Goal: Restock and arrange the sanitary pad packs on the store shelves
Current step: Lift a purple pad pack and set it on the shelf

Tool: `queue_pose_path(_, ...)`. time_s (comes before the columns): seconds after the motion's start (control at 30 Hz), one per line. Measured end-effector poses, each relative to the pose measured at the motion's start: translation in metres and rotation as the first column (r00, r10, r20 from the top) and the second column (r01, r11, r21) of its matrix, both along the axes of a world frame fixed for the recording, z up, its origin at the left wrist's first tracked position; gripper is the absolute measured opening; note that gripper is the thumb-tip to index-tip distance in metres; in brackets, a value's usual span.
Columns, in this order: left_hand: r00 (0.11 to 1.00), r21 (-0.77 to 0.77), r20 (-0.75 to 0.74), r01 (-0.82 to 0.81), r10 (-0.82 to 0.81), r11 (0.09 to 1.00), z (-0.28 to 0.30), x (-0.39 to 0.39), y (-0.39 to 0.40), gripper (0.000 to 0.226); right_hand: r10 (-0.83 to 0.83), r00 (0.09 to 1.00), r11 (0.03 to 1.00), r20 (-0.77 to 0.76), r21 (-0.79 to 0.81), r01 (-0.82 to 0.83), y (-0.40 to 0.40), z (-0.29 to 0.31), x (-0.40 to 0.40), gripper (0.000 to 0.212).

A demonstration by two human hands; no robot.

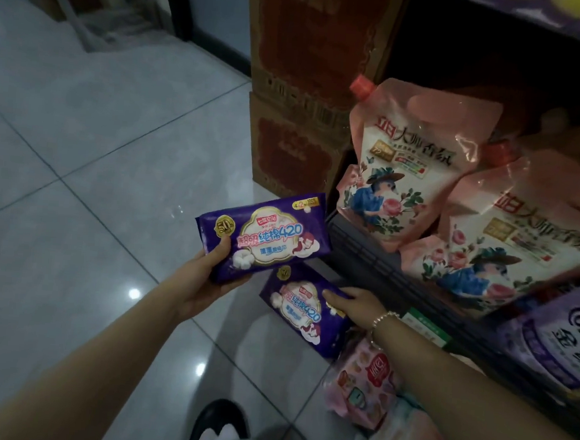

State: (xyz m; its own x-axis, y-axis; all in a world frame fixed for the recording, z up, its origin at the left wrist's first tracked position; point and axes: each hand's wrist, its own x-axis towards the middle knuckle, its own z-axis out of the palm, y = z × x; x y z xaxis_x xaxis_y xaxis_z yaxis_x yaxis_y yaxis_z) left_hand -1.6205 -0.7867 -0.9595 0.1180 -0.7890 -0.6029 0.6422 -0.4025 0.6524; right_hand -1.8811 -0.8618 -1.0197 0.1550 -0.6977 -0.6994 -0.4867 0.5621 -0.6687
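Note:
My left hand (208, 283) holds a purple sanitary pad pack (263, 235) by its lower left corner, face up above the floor. Just below it lies a second purple pad pack (299, 310), low beside the shelf. My right hand (351, 305), with a bead bracelet at the wrist, grips that pack's right edge. A pink pad pack (362, 386) sits under my right forearm, partly hidden by it.
The dark shelf edge (375, 256) runs along the right, carrying pink spouted refill pouches (402, 166) and a purple wrapped pack (561, 338). Stacked cardboard boxes (296, 110) stand behind. Glossy grey floor tiles (79, 170) spread to the left. My black shoe (216, 421) shows at the bottom.

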Motion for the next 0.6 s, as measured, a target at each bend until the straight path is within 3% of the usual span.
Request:
queue_pose_path(0.17,1.0,0.035,-0.023,-0.013,0.014,0.999,-0.011,0.001,0.009,0.064,-0.043,0.999,0.999,0.013,-0.009,0.043,0.004,-0.006,-0.002,0.036)
queue_pose_path(0.33,0.999,0.048,0.0,0.053,-0.053,0.997,-0.021,0.0,0.018,0.061,-0.037,0.995,0.991,-0.091,-0.129,0.025,0.008,-0.02,-0.003,0.048)
queue_pose_path(0.6,0.995,0.084,0.059,0.071,-0.076,0.994,-0.036,0.006,0.028,0.061,0.053,0.972,0.989,-0.23,-0.121,-0.082,0.003,-0.029,-0.006,0.036)
